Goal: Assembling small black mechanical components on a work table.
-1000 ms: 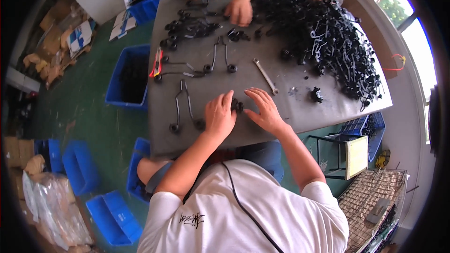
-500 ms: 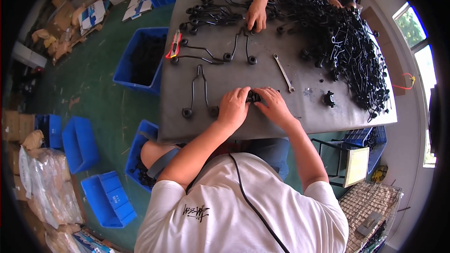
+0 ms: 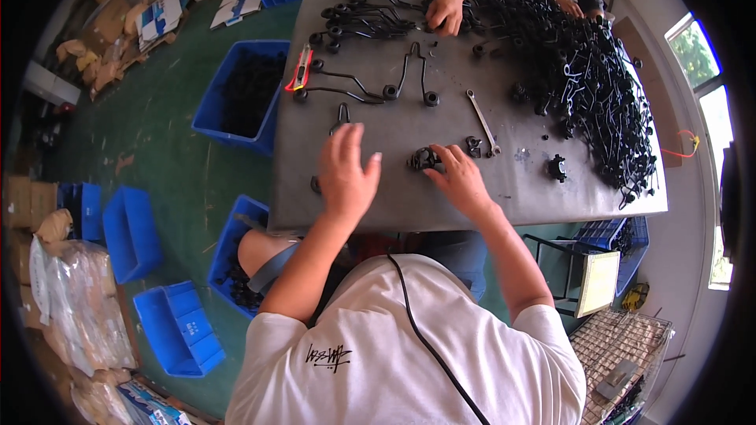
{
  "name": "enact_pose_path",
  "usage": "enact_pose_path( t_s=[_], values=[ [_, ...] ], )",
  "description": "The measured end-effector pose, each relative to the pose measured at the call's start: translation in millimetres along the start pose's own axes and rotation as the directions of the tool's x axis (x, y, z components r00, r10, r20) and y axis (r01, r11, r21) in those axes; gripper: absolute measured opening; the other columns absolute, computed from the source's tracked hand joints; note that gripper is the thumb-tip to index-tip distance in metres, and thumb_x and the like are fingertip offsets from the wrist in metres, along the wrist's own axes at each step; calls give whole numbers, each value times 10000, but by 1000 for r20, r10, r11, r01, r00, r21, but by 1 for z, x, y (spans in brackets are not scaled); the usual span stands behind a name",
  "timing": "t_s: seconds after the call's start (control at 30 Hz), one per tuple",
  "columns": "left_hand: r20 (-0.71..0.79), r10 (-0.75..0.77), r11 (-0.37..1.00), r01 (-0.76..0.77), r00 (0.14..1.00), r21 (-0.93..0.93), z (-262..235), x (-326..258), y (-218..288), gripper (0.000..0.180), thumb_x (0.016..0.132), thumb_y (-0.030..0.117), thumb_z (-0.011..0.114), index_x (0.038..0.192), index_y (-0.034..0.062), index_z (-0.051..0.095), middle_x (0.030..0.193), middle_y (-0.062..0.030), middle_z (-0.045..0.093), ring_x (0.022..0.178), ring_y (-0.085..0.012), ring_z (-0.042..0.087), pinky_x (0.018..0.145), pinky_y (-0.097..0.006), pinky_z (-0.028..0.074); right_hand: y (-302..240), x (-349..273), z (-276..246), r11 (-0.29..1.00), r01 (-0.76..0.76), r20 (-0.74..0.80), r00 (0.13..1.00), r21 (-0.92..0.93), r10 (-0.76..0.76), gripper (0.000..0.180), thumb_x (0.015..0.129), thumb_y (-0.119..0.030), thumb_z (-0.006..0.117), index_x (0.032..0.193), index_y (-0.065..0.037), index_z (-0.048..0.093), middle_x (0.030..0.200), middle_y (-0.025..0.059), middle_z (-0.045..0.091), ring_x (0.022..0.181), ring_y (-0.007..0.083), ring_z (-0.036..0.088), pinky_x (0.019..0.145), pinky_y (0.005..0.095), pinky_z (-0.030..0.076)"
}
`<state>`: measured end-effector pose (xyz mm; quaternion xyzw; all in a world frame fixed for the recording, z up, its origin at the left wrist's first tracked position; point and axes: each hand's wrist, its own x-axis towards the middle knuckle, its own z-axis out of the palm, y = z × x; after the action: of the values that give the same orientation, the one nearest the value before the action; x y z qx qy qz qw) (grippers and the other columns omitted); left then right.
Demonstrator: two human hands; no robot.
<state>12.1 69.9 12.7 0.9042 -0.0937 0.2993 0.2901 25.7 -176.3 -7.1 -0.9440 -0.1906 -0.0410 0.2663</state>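
Observation:
My left hand (image 3: 346, 173) is above the near left of the table, fingers outstretched and nothing visible in it. It partly covers a bent black metal rod (image 3: 343, 110) with rounded ends. My right hand (image 3: 463, 179) has its thumb and fingers closed on a small black clamp-like part (image 3: 424, 159) at the table's near middle. Just beyond that hand lies another small black part (image 3: 473, 146), beside a combination wrench (image 3: 483, 122). Farther right sits one more black clamp-like part (image 3: 557, 168).
Several bent black rods (image 3: 339, 79) and a red utility knife (image 3: 301, 68) lie on the dark table (image 3: 378, 208). A large heap of black rods (image 3: 602, 102) covers its right side. Across from me, a co-worker's hand (image 3: 446, 12) touches parts. Blue bins (image 3: 236, 138) stand at left.
My left hand has left the small black part and moved left over the bent rod. My right hand stays at the part. The co-worker's hand has shifted slightly right and away from me.

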Motion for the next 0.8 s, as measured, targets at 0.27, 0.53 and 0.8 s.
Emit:
enact_pose_path(
  t_s=[0.27,0.53,0.8],
  values=[
    [286,-378,919,394,881,0,-26,-31,-57,420,870,153,718,1250,21,597,1083,-166,681,996,-336,656,873,-436,521,-13,10,10,909,-212,4,974,359,225,469,842,-16,656,1292,-145,632,967,79,541,800,181,577,748,310,515],
    [247,-280,901,343,928,-264,-2,-46,-27,365,870,98,715,1198,7,584,943,-174,681,849,-357,671,749,-433,543,-21,19,8,843,-121,-102,974,524,203,452,836,55,638,1256,-112,646,965,58,533,785,140,565,730,281,507],
    [150,-148,886,199,978,-418,-9,-24,0,447,851,77,727,1271,62,575,1061,-147,664,912,-329,665,788,-409,550,-53,27,-1,936,-33,-54,997,350,55,402,849,28,656,1236,-76,647,954,45,528,747,127,551,693,267,501]
  ],
)
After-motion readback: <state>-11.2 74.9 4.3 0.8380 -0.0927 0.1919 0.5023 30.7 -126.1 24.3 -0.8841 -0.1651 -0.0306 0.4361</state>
